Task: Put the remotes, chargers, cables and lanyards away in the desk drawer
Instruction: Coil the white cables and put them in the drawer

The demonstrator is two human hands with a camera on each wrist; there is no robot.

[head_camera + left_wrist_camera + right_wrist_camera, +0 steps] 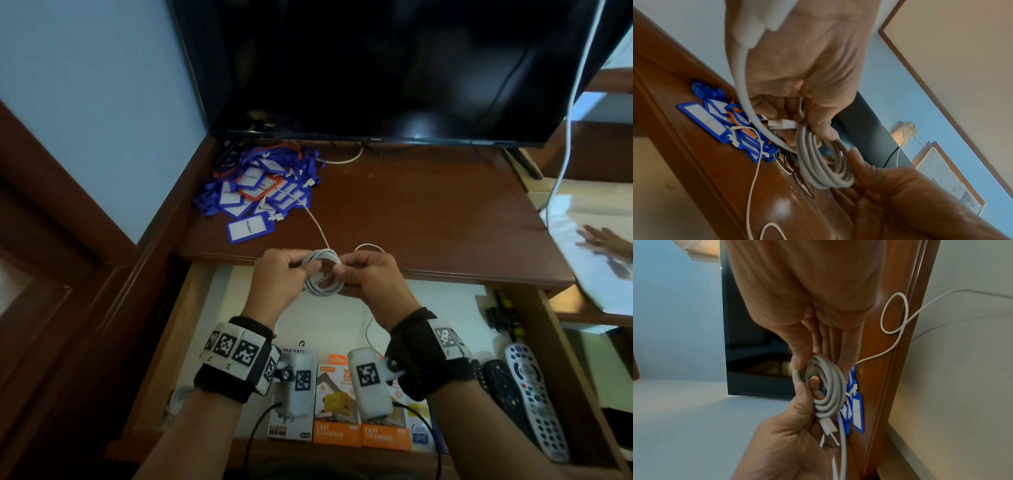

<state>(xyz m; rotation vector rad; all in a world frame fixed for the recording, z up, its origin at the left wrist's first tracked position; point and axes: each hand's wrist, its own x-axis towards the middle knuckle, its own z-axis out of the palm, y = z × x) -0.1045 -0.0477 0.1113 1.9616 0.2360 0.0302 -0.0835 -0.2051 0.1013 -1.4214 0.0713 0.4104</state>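
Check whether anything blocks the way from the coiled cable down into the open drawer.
Nothing visible blocks it. Both hands, left and right, hold the coil right above the open drawer, whose white floor below is bare. The chargers and remotes lie nearer the front. One loose end still trails onto the desk.

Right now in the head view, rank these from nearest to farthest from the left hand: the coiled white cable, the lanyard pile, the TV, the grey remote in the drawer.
1. Coiled white cable: held in the left hand.
2. Lanyard pile: on the desk, behind the hand.
3. Grey remote: drawer's right side.
4. TV: at the desk's back.

The remote and the TV are close to call.
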